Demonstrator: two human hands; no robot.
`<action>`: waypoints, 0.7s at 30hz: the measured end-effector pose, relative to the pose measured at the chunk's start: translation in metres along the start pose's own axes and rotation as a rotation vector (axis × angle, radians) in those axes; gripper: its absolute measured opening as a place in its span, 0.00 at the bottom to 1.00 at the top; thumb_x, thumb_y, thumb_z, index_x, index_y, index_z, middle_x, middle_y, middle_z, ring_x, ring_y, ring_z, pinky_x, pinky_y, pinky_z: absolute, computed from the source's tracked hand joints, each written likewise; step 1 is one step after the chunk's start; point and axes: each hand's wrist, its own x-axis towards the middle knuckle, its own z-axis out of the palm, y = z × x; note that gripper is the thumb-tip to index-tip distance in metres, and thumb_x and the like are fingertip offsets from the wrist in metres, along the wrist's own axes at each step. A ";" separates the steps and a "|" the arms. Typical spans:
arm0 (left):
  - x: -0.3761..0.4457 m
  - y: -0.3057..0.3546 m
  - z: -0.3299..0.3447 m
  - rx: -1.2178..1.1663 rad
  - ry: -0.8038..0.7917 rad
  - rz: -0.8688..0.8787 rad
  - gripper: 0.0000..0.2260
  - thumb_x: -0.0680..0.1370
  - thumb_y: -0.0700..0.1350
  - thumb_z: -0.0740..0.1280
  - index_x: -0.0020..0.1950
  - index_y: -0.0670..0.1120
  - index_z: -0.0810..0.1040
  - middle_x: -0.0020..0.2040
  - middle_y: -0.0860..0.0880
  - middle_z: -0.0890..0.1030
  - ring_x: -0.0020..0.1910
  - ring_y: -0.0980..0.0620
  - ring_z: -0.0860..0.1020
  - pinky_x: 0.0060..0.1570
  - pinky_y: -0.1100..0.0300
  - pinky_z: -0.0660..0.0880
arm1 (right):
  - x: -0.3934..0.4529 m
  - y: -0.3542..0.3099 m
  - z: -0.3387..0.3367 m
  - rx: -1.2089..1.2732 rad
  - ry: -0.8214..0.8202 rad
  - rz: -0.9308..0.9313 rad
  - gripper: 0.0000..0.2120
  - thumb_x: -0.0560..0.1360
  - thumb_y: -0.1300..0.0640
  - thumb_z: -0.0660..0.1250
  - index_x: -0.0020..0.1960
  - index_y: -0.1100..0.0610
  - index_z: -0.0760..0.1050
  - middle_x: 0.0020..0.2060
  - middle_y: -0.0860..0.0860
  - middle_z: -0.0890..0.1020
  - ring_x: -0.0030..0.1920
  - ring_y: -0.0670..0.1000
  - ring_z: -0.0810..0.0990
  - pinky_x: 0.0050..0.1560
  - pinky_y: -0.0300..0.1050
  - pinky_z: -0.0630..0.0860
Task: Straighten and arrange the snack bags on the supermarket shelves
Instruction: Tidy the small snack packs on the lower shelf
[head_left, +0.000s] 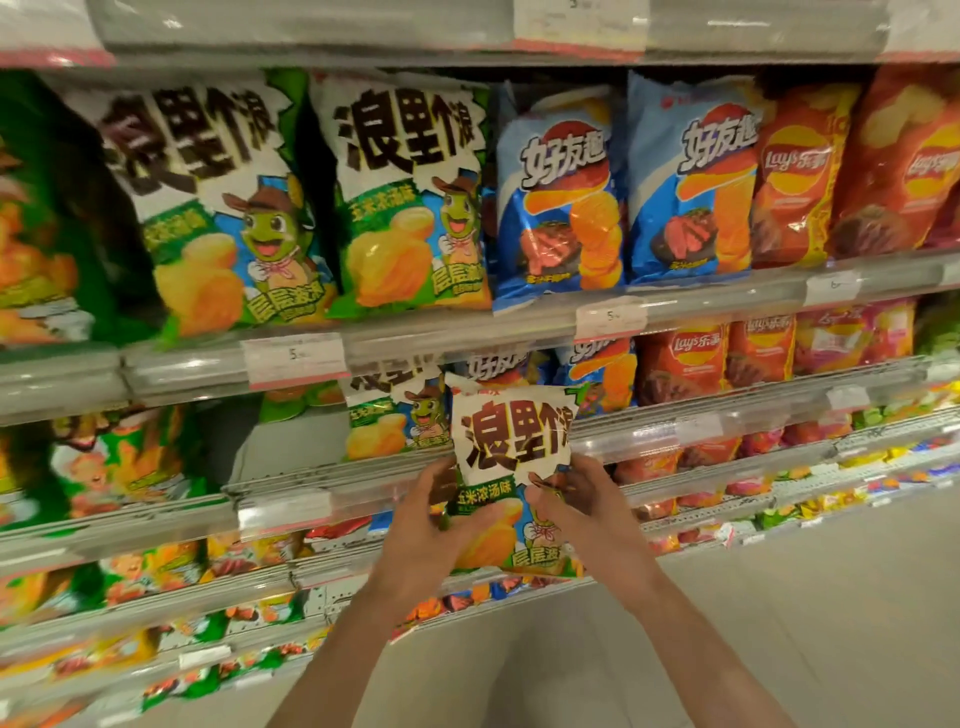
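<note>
A small white-and-green snack bag (511, 441) with a cartoon character is upright in front of the second shelf, held by both hands. My left hand (436, 525) grips its lower left edge, thumb across the front. My right hand (576, 506) grips its lower right side, fingers curled over the front. Just behind it a matching small bag (395, 415) stands on the second shelf (332, 480), with a bare gap to its left. Larger bags of the same kind (410, 197) stand on the shelf above.
Blue chip bags (561, 197) and red chip bags (795, 171) fill the upper shelf to the right. Smaller red bags (680, 364) line the second shelf. Lower shelves hold mixed small snacks. Grey floor (779, 623) lies at the lower right.
</note>
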 end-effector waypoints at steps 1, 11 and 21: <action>-0.004 -0.002 -0.013 -0.001 0.015 -0.005 0.37 0.61 0.70 0.78 0.67 0.62 0.73 0.57 0.66 0.82 0.56 0.66 0.80 0.51 0.66 0.80 | -0.003 -0.001 0.014 0.005 -0.011 -0.005 0.22 0.74 0.51 0.78 0.65 0.45 0.76 0.54 0.44 0.86 0.59 0.45 0.83 0.55 0.43 0.82; -0.044 -0.025 -0.126 -0.012 0.215 -0.038 0.27 0.68 0.63 0.76 0.65 0.60 0.76 0.55 0.65 0.83 0.56 0.63 0.82 0.47 0.61 0.83 | -0.013 -0.014 0.132 0.011 -0.122 0.011 0.22 0.76 0.55 0.76 0.68 0.49 0.75 0.55 0.45 0.87 0.59 0.44 0.84 0.51 0.35 0.80; -0.037 -0.033 -0.207 0.011 0.423 -0.033 0.34 0.68 0.64 0.76 0.71 0.54 0.74 0.57 0.61 0.83 0.57 0.59 0.81 0.48 0.61 0.82 | -0.009 -0.001 0.153 -0.043 -0.102 0.058 0.08 0.79 0.60 0.71 0.57 0.51 0.81 0.53 0.49 0.86 0.56 0.49 0.84 0.59 0.43 0.78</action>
